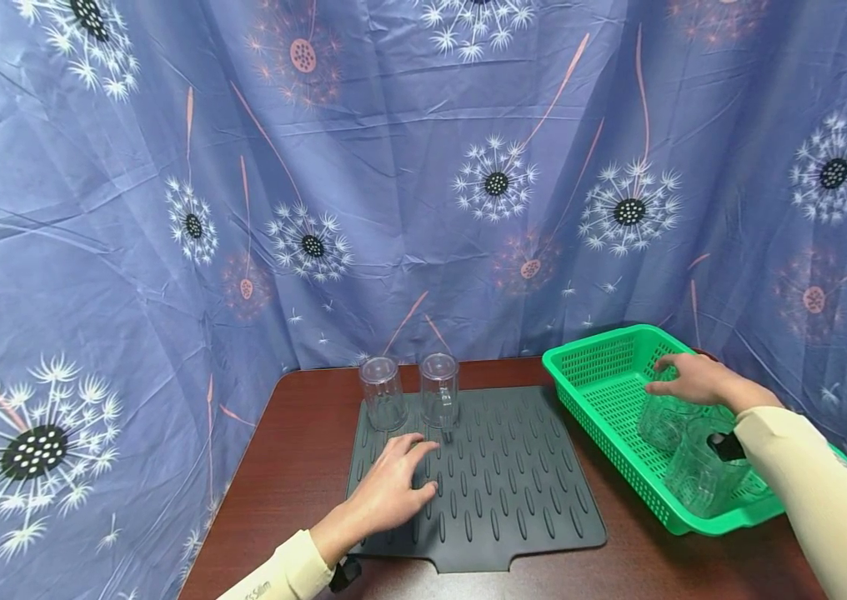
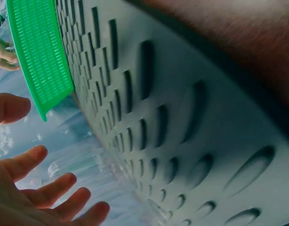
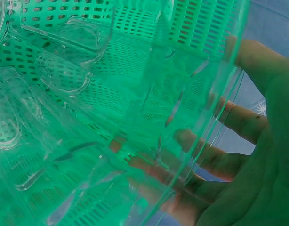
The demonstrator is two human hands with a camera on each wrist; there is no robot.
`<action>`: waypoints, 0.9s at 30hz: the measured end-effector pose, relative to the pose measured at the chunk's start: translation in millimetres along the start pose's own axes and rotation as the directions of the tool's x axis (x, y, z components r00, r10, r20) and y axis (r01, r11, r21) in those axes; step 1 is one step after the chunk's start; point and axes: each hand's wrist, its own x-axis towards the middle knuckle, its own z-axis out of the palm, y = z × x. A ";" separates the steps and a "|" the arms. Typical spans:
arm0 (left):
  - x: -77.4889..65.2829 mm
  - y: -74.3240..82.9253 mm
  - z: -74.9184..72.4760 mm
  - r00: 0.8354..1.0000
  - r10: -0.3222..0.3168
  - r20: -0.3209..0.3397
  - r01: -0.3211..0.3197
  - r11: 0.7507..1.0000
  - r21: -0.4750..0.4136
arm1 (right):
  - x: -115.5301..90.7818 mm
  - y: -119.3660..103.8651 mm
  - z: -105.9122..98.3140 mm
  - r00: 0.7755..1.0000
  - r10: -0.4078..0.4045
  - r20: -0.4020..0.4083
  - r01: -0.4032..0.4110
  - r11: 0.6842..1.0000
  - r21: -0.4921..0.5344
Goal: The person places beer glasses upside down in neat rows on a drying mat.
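My left hand [image 1: 393, 487] hovers over the dark ribbed drying mat [image 1: 498, 467], fingers apart and holding nothing. In front of it, two clear glass mugs stand upside down at the mat's far left: a left mug [image 1: 383, 396] and a right mug [image 1: 439, 392], whose handle faces me. Over the green basket [image 1: 603, 425] is my right hand [image 1: 701, 382], thumb and fingers spread above a clear glass mug [image 1: 664, 425]. A second mug [image 1: 704, 471] lies nearer, below my wrist. Through clear glass [image 3: 182, 94] in the right wrist view, some fingertips show; whether they touch it is unclear.
The basket's raised rim stands right of the mat on a brown wooden table [image 1: 273, 475]. A blue curtain [image 1: 393, 167] with dandelion prints hangs behind the table and along its sides.
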 end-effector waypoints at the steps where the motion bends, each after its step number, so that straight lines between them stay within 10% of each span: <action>1: -1.4 -0.4 1.4 1.000 -0.006 0.009 0.006 1.000 0.005 | 0.1 0.4 0.2 1.000 0.000 -0.003 0.000 1.000 -0.001; 27: -26.1 -30.8 25.6 0.983 -0.108 0.145 0.098 0.992 0.078 | -0.8 0.7 1.6 0.999 -0.028 -0.031 0.028 0.999 0.021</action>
